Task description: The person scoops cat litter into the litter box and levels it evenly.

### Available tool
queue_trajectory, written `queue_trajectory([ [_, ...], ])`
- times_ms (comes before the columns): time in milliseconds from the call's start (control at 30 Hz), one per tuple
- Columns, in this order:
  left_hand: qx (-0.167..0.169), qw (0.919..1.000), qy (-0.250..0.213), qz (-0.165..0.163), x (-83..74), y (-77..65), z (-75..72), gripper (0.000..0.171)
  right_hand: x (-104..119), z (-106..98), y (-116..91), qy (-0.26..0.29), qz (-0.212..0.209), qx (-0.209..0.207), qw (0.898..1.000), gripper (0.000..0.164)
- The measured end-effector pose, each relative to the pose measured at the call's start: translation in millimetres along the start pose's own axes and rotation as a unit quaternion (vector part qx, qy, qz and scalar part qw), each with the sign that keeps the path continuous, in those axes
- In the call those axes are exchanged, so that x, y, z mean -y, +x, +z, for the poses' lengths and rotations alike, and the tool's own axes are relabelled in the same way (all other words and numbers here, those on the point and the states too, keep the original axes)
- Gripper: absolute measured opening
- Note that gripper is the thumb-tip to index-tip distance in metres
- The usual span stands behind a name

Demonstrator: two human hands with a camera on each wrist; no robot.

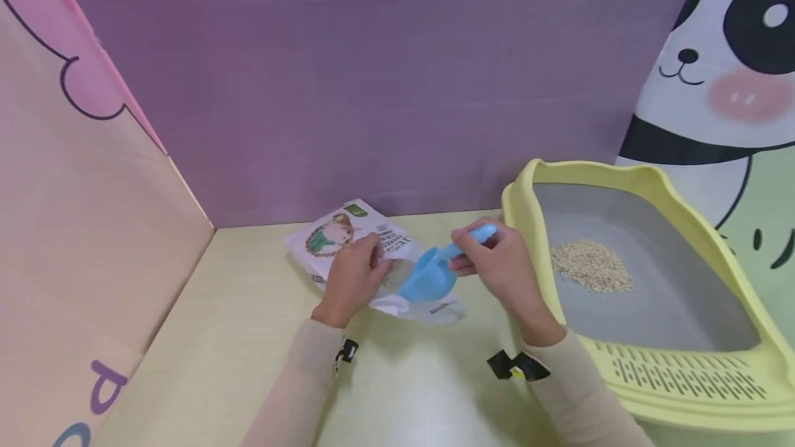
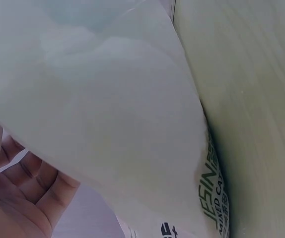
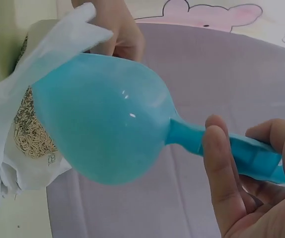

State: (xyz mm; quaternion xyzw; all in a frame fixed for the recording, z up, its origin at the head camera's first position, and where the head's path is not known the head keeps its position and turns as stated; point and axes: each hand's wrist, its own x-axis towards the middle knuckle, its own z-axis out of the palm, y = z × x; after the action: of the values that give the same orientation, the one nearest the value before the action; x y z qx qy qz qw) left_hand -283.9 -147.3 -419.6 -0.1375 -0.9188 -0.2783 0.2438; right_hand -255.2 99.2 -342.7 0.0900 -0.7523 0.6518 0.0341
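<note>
A white printed cat litter bag lies on the table with its mouth towards me. My left hand holds the edge of the bag's mouth; in the left wrist view the fingers are partly behind the bag's film. My right hand grips the handle of a light blue scoop. The scoop's bowl is at the bag's mouth, its front edge behind a white flap. Pale litter pellets show inside the bag. What the bowl contains is hidden.
To the right stands a yellow litter box with a grey floor and a slotted front ledge. A small heap of pellets lies in it. A purple wall rises behind the table, and a pink panel borders the left side.
</note>
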Motion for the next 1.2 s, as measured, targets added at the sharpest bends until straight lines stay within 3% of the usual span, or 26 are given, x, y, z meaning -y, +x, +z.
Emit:
queue_trajectory([
  [133,-0.001,1.0000,0.001,0.000,-0.8,0.6,-0.7,0.024,-2,5,-2,0.000,-0.017,-0.021,1.000,0.022],
  [300,-0.002,1.0000,0.006,0.005,-1.1,0.7,-1.0,0.025,-11,12,-2,-0.037,-0.039,-0.043,0.998,0.018],
  [433,-0.004,0.9999,0.006,0.013,-1.0,0.7,0.3,0.025,-20,19,-2,-0.085,-0.056,-0.029,0.994,0.016],
  [533,-0.006,0.9998,0.008,0.018,-0.6,1.2,2.3,0.025,-26,23,-2,-0.144,-0.077,-0.018,0.986,0.015],
  [633,-0.005,0.9997,0.012,0.019,-0.2,0.7,3.7,0.025,-29,26,-3,-0.221,-0.105,-0.026,0.969,0.015],
  [733,-0.003,0.9997,0.012,0.019,0.1,-0.1,4.5,0.025,-30,27,-3,-0.264,-0.120,-0.033,0.957,0.016],
  [1200,-0.001,0.9998,0.003,0.019,-0.6,-2.3,5.6,0.024,-37,31,-4,-0.278,-0.103,-0.030,0.954,0.019],
])
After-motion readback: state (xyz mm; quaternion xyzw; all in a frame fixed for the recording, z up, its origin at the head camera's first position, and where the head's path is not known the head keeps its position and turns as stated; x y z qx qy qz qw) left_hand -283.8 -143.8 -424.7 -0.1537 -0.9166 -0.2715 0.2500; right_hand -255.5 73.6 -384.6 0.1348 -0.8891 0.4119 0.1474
